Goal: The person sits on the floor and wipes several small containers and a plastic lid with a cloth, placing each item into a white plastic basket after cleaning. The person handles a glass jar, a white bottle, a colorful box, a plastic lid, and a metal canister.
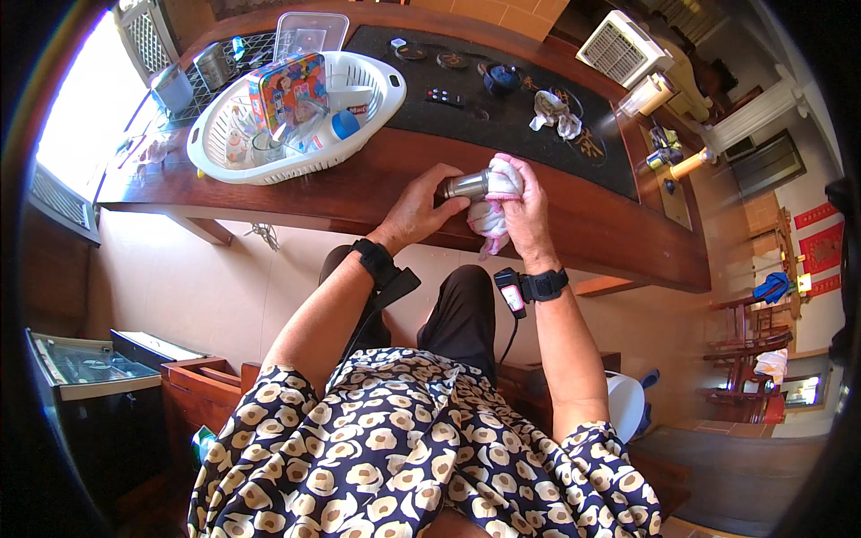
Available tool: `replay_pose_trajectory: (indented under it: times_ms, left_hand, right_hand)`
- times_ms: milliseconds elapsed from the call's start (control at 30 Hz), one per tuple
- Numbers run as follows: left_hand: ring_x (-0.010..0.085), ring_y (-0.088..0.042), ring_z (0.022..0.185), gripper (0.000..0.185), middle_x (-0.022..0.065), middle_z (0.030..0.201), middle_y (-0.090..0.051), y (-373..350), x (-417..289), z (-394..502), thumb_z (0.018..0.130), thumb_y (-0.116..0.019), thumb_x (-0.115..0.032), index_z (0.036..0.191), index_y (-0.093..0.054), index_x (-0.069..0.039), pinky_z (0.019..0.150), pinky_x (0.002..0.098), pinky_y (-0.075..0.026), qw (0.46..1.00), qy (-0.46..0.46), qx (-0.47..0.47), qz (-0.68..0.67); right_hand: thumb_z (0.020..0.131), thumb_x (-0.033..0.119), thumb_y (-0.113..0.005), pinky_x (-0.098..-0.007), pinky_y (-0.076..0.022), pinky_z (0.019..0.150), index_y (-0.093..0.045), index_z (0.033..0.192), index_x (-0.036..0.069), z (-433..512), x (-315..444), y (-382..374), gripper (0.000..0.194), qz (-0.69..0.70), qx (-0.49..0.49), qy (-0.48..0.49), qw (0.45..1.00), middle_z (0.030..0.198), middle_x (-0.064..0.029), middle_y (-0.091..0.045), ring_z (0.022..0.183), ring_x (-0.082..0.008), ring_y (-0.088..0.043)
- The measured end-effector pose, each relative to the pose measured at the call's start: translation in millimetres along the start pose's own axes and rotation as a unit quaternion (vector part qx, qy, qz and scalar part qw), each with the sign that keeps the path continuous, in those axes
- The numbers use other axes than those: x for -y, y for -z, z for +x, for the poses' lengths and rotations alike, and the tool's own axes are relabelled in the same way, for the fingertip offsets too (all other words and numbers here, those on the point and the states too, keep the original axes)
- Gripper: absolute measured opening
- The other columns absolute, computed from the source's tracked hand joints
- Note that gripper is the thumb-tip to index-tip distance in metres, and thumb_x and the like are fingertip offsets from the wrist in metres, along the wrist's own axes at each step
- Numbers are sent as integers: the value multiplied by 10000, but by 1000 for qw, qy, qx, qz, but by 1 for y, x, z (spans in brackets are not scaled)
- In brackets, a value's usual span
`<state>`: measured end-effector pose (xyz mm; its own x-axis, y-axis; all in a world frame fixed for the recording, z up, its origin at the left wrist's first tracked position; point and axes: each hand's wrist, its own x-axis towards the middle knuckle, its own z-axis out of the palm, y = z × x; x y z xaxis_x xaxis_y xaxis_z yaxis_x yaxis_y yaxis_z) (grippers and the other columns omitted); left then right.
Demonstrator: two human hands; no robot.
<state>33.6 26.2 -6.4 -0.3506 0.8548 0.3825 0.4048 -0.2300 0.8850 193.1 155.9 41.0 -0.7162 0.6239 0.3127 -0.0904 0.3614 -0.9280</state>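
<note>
A small metal cylinder (467,186), perhaps a flask or canister, lies sideways between my hands above the near edge of the wooden table (377,176). Around its left end close the fingers and thumb of my left hand (418,207). My right hand (528,212) grips a white cloth with pink edging (504,180) and presses it over the cylinder's right end. Part of the cloth hangs below the cylinder. That right end is hidden under the cloth.
A white plastic basket (306,168) at the left holds a colourful tin (288,93), a blue-capped bottle (344,125) and glassware. On the dark inlay sit a remote control (445,97), a dark blue teapot (502,78) and crumpled tissue (555,114). A white fan-like appliance (624,48) stands at the back right.
</note>
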Motion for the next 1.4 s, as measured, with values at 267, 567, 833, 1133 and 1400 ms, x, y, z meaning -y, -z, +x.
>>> replay_pose_trajectory:
  times_ms: [267, 567, 833, 1133, 1400]
  left_hand:
    - [234, -614, 979, 558, 149, 1076, -626, -3, -5, -1, 928, -779, -262, 1350, -518, -7, 875, 352, -511, 995, -35, -76, -59]
    - [225, -609, 1005, 423, 135, 1149, -623, -1, 8, 0, 946, -751, -178, 1287, -556, -21, 859, 341, -505, 998, -26, -42, -45]
    - [200, -593, 1052, 430, 130, 1239, -586, -2, -1, -1, 988, -700, -222, 1329, -541, -13, 896, 321, -498, 992, -57, -83, -72]
    - [183, -610, 970, 351, 103, 1137, -645, 0, 6, 2, 976, -702, -127, 1281, -571, -12, 842, 307, -513, 996, -9, -37, -86]
    - [184, -607, 1095, 417, 105, 1199, -630, 3, 6, 1, 974, -719, -183, 1323, -544, -37, 930, 331, -512, 997, -14, -27, -76]
  right_hand:
    - [931, 8, -641, -270, -529, 936, -619, 1320, 51, 4, -7, -6, 392, 11, -21, 42, 999, 1234, -41, -648, 1112, -131, -609]
    - [932, -26, -617, -243, -537, 866, -625, 1318, 54, 1, -2, -10, 394, 14, -32, -4, 999, 1183, -16, -638, 1027, -103, -593]
    - [911, -5, -664, -277, -523, 940, -623, 1319, 44, 9, -6, -7, 413, 12, -47, -8, 999, 1211, -33, -645, 1068, -123, -607]
    - [956, 24, -627, -240, -528, 875, -625, 1306, 43, 12, -9, -4, 351, 7, -29, -17, 999, 1189, -23, -639, 1028, -95, -596]
    - [990, 86, -613, -236, -530, 821, -642, 1268, 41, 16, -12, -6, 284, 0, -43, -31, 999, 1100, -14, -641, 941, -83, -600]
